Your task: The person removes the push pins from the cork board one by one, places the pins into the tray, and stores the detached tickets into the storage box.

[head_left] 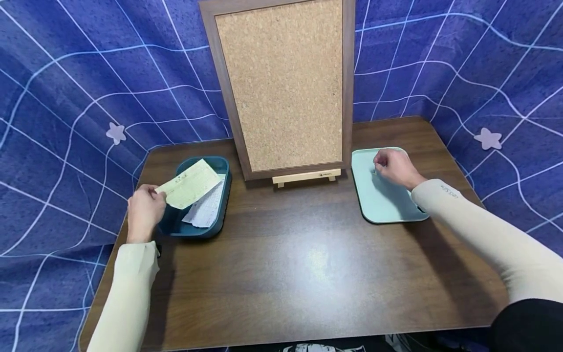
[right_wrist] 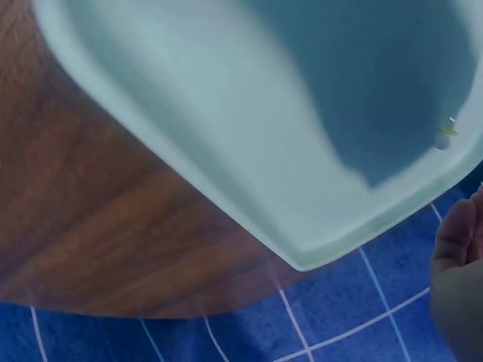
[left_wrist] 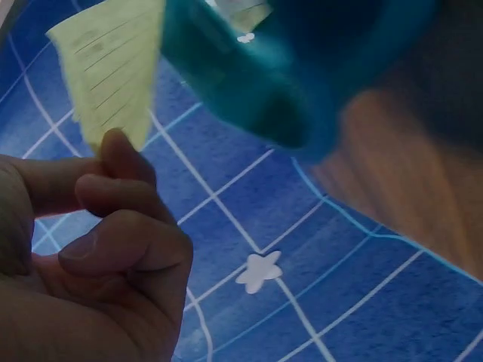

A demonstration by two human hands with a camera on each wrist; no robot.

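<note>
My left hand [head_left: 145, 210] pinches a pale yellow lined paper note [head_left: 191, 183] between thumb and fingertips. The note is over a dark teal bin [head_left: 178, 226], where crumpled white lined paper [head_left: 205, 209] lies. In the left wrist view, ruled lines show on the note [left_wrist: 113, 68], and the left hand's other fingers are curled. My right hand [head_left: 396, 166] is above a mint-green tray [head_left: 374, 208], its fingers bent toward the thumb. A tiny white and yellow piece, perhaps a pushpin [right_wrist: 443, 139], lies in the tray. Whether the right fingertips hold anything is hidden.
A framed cork board [head_left: 286, 93] stands on a small wooden easel [head_left: 306, 177] at the back of the brown table [head_left: 281, 264]. Blue grid-patterned cloth [head_left: 88, 98] surrounds the table's back and sides, with star-shaped pieces [head_left: 116, 133] on it.
</note>
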